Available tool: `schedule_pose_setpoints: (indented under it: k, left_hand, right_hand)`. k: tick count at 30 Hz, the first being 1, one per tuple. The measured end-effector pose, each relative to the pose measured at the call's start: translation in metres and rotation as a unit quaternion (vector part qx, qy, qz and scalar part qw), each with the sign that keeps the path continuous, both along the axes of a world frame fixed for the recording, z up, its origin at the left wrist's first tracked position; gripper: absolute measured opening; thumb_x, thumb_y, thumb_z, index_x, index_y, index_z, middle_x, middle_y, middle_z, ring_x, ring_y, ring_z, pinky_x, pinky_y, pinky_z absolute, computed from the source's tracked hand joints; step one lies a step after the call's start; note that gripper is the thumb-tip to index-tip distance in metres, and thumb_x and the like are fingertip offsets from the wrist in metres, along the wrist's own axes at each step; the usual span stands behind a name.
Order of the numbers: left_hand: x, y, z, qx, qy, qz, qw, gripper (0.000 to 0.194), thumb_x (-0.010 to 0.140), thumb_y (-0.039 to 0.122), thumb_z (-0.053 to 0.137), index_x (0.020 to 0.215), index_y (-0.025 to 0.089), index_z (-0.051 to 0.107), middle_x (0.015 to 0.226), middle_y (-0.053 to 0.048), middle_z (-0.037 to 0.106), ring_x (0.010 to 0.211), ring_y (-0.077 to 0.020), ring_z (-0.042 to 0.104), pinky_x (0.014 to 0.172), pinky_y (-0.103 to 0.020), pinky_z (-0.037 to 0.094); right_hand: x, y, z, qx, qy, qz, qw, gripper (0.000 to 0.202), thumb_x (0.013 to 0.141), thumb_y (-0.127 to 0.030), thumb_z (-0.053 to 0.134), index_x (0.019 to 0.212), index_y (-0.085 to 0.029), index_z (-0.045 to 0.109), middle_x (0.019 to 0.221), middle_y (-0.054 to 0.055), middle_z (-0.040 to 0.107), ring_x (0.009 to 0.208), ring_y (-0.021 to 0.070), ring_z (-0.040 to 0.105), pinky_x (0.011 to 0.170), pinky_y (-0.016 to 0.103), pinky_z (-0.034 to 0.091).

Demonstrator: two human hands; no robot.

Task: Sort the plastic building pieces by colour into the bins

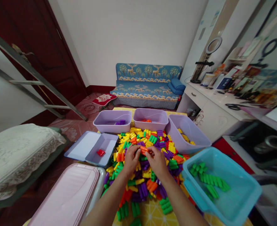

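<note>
Surface: yellow patterned surface point(152, 216) at the lower centre of the frame, mostly covered.
Pink lid: pale pink ribbed plastic lid point(67, 197) at the lower left.
Blue bin: light blue plastic bin point(237, 194) at the lower right, holding green blocks point(209, 180).
Pile: heap of small plastic peg blocks, yellow, purple, green, orange and red point(143, 175), in the middle of the frame under both forearms.
Left hand: left hand point(131, 160) over the pile, fingers curled, tips pinching one end of a small orange plastic block point(144, 149).
Right hand: right hand point(157, 161) just beside it, fingers bent, tips gripping the other end of the orange block.
Orange block: held between both hands just above the heap, centre of the frame.
Flat tray: lilac shallow tray point(91, 147) left of the pile, with one red block point(100, 153) inside.
Far bins: three lilac plastic bins beyond the pile; left one point(112, 121) holds purple blocks, middle one point(150, 118) orange ones, tilted right one point(187, 133) yellow ones.
Sofa: blue patterned sofa point(147, 83) against the far wall.
</note>
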State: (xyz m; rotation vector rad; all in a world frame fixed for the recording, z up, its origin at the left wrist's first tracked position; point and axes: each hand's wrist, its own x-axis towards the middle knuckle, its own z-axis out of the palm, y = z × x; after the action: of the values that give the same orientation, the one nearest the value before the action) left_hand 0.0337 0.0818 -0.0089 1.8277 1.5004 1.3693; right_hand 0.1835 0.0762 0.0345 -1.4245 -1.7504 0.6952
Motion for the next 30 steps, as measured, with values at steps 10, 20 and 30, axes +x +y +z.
schedule_pose_setpoints:
  k: [10, 20, 30]
  left_hand:
    - [0.002, 0.0, 0.009, 0.005, 0.057, -0.019, 0.998, 0.016, 0.084, 0.017, 0.057, 0.092, 0.025, 0.067, 0.091, -0.001, 0.072, 0.092, -0.0199, 0.065, 0.107, -0.05, 0.035]
    - [0.002, 0.0, 0.009, 0.012, 0.069, -0.016, 0.997, 0.018, 0.081, 0.014, 0.058, 0.091, 0.025, 0.068, 0.09, -0.001, 0.073, 0.093, -0.021, 0.065, 0.107, -0.052, 0.035]
    - [0.002, 0.001, 0.007, 0.017, 0.077, -0.018, 0.997, 0.018, 0.082, 0.015, 0.056, 0.092, 0.025, 0.068, 0.091, -0.001, 0.073, 0.092, -0.0211, 0.066, 0.105, -0.051, 0.037]
  right_hand:
    - [0.016, 0.018, 0.009, -0.007, 0.037, 0.013, 0.999, 0.019, 0.083, -0.029, 0.053, 0.093, -0.019, 0.065, 0.085, 0.005, 0.072, 0.075, 0.0185, 0.068, 0.067, 0.029, 0.052]
    - [0.032, 0.092, 0.056, 0.039, 0.076, 0.001, 0.996, 0.026, 0.078, -0.03, 0.057, 0.099, -0.017, 0.066, 0.097, 0.009, 0.072, 0.08, 0.0177, 0.068, 0.072, 0.03, 0.054]
    - [0.052, 0.021, -0.004, 0.098, 0.017, -0.088, 0.991, 0.036, 0.083, -0.037, 0.054, 0.113, -0.017, 0.061, 0.114, 0.014, 0.066, 0.107, 0.0262, 0.061, 0.097, 0.048, 0.046]
